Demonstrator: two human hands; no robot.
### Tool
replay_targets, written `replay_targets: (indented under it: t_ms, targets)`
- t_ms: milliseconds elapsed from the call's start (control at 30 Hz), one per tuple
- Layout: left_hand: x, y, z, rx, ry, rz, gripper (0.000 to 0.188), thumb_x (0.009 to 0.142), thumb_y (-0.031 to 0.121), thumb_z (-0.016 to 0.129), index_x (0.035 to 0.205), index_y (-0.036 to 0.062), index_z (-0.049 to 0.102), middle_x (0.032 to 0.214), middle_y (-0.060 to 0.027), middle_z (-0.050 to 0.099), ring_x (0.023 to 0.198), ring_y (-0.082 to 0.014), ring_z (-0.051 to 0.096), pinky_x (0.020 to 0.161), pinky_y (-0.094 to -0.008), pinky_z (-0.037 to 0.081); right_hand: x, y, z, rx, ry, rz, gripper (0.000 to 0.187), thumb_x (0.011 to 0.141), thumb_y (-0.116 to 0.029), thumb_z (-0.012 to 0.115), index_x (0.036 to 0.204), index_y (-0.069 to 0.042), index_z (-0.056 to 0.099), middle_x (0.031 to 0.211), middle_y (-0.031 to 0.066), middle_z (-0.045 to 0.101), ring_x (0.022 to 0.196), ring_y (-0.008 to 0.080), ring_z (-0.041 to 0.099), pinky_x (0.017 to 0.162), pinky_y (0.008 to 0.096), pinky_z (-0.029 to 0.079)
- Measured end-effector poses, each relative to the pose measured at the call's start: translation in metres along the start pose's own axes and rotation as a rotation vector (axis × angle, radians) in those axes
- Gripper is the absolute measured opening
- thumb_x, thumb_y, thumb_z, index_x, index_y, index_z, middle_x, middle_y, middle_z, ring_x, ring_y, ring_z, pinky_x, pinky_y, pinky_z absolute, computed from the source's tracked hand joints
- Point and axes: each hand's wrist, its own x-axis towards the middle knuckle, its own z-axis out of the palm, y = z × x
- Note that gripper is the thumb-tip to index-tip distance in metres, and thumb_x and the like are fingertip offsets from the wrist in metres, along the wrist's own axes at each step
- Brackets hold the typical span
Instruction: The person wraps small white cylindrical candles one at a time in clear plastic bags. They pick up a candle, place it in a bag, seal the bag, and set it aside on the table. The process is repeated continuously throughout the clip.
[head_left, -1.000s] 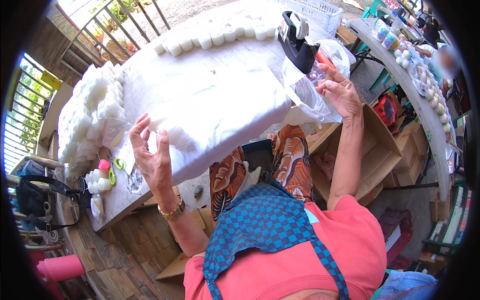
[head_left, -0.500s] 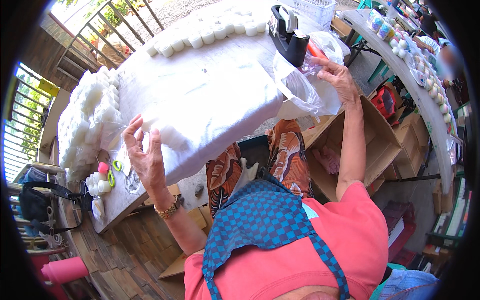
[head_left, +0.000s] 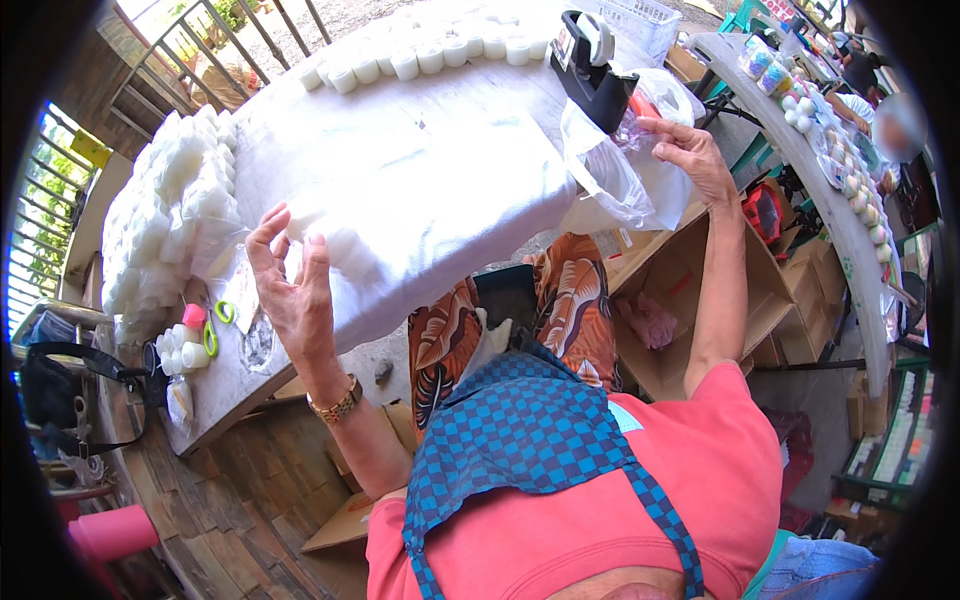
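Note:
My left hand (head_left: 295,285) is over the left side of the table, fingers curled and thumb raised. Something whitish shows between thumb and fingers, but glare off the white cloth (head_left: 450,190) blurs its shape. My right hand (head_left: 697,165) is at the table's right corner, index finger stretched out and thumb apart from it, with no held thing visible. Its fingertips are beside a reddish-orange object (head_left: 643,104) and a white plastic bag (head_left: 610,175). A black tape dispenser (head_left: 597,90) stands just left of that hand.
White cups (head_left: 405,66) line the far edge. A pile of wrapped white pieces (head_left: 165,215) fills the left end, near green-handled scissors (head_left: 211,338) and a pink piece (head_left: 193,315). A cardboard box (head_left: 740,280) sits below my right arm. Another table (head_left: 800,140) stands at the right.
The view has shifted slightly, so the table's things appear displaced. My right hand is still by the tape dispenser and bag, and my left hand keeps nearly the same curled pose.

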Motion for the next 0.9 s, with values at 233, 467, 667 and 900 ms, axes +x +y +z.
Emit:
replay_targets:
  t_ms: [233, 467, 667, 900]
  targets:
    - [0.001, -0.006, -0.004, -0.056, 0.009, 0.006, 0.035, 0.088, 0.006, 0.063, 0.121, 0.0071, 0.050, 0.136, -0.0122, 0.046, 0.127, -0.0320, 0.045, 0.102, -0.0431, 0.047, 0.004, 0.005, -0.013, -0.026, 0.020, 0.030, 0.037, 0.081, -0.008, 0.066, 0.117, -0.006, 0.071, 0.076, -0.0076, 0.052, 0.074, 0.0050, 0.047, 0.076, 0.0206, 0.040]
    - [0.000, -0.003, 0.002, -0.004, 0.014, 0.008, 0.035, 0.088, 0.008, 0.064, 0.120, 0.0069, 0.051, 0.136, -0.0109, 0.047, 0.128, -0.0326, 0.044, 0.102, -0.0443, 0.046, 0.000, 0.006, 0.015, 0.685, -0.052, 0.184, 0.042, 0.086, -0.011, 0.068, 0.126, 0.000, 0.060, 0.072, -0.0023, 0.057, 0.072, 0.0094, 0.055, 0.083, 0.0303, 0.047]
    - [0.001, -0.004, -0.002, 0.016, 0.002, 0.025, 0.036, 0.088, 0.010, 0.064, 0.121, 0.0070, 0.050, 0.136, -0.0110, 0.047, 0.129, -0.0325, 0.043, 0.103, -0.0448, 0.045, -0.005, 0.026, 0.036, 1.053, 0.107, 0.304, 0.041, 0.086, -0.012, 0.072, 0.124, 0.001, 0.061, 0.068, 0.0006, 0.060, 0.068, 0.0139, 0.058, 0.078, 0.0391, 0.049]
    - [-0.001, -0.005, -0.004, -0.042, 0.009, -0.001, 0.037, 0.088, 0.009, 0.064, 0.122, 0.0074, 0.050, 0.137, -0.0110, 0.046, 0.129, -0.0318, 0.042, 0.104, -0.0438, 0.044, -0.002, 0.025, 0.034, 0.981, 0.054, 0.260, 0.035, 0.088, -0.008, 0.069, 0.121, 0.001, 0.063, 0.068, 0.0032, 0.062, 0.067, 0.0140, 0.058, 0.076, 0.0365, 0.049]
